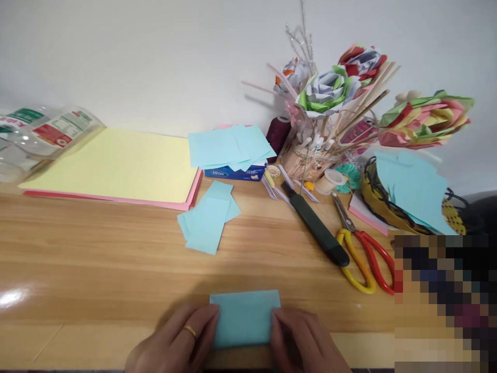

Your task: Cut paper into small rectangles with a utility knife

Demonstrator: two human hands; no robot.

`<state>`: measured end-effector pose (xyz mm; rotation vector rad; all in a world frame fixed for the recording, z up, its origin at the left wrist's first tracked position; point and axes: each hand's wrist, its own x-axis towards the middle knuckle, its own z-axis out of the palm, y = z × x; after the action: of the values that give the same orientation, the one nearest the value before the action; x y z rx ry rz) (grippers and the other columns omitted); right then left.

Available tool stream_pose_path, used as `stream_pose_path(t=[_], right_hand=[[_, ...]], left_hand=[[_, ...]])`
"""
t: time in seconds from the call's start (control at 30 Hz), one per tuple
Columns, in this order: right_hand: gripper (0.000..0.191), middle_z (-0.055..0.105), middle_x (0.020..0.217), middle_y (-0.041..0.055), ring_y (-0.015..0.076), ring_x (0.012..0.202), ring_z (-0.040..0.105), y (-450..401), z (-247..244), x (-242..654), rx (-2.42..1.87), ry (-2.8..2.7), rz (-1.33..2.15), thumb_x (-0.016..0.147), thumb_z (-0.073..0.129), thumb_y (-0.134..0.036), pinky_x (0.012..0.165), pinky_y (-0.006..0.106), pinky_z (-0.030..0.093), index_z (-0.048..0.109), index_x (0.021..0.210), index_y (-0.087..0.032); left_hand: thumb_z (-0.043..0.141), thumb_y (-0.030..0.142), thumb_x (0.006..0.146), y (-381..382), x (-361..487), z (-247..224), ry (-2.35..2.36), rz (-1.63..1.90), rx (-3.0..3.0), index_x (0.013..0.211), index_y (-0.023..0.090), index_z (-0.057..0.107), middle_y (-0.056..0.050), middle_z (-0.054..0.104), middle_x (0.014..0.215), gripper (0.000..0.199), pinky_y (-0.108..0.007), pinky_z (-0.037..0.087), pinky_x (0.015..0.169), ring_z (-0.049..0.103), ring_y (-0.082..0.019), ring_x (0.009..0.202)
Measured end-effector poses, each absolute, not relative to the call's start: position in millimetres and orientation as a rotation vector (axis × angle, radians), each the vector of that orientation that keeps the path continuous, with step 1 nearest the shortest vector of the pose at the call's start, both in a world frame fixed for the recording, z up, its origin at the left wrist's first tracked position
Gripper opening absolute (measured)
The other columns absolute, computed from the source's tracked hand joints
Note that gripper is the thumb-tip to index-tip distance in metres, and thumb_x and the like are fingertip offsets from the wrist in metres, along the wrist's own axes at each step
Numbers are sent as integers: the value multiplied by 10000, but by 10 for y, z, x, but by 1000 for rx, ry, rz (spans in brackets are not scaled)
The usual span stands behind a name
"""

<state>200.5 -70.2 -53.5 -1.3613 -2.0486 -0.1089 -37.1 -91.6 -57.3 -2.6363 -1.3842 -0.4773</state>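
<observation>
- The blue paper point(245, 318) is held at the near side of the desk point(116, 269), its long axis running crosswise from hand to hand; whether it touches the wood I cannot tell.
- Left hand point(174, 336): its grip is pinched narrow on the paper's left end.
- Right hand point(306, 336): its grip is likewise closed on the paper's right end, so neither hand is nearer.
- Beyond the paper, slightly left, loose blue slips point(207, 223) overlap.
- Beyond it to the right lie scissors point(348, 224) and a dark-handled tool point(316, 223).
</observation>
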Motion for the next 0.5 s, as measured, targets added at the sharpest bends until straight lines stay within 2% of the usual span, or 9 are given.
stream_pose_path(t=[0.13,0.3,0.5], right_hand=[[106,672,686,-18,82,604,638,-665,-497,2067,-1284,-2145,-130,847,515,-173,630,144,481,618,849,-197],[113,670,684,-16,81,610,634,-677,-497,2040,-1295,-2130,-109,840,518,-147,639,147,478,623,839,-190],[159,659,669,-4,101,610,621,-727,-551,1940,-1408,-1939,-55,868,479,-161,641,195,474,621,810,-201]], left_hand=[[278,132,944,-923,-386,-615,-1338,-472,-2640,1132,174,602,14,717,942,377,-36,500,561,687,-61,763],[347,158,934,-974,-329,-688,-1561,-509,-2561,1125,223,607,29,713,934,328,-68,499,502,682,-77,733],[418,187,903,-978,-333,-754,-1573,-623,-2527,1154,274,598,36,704,945,320,-122,539,654,674,-117,810]])
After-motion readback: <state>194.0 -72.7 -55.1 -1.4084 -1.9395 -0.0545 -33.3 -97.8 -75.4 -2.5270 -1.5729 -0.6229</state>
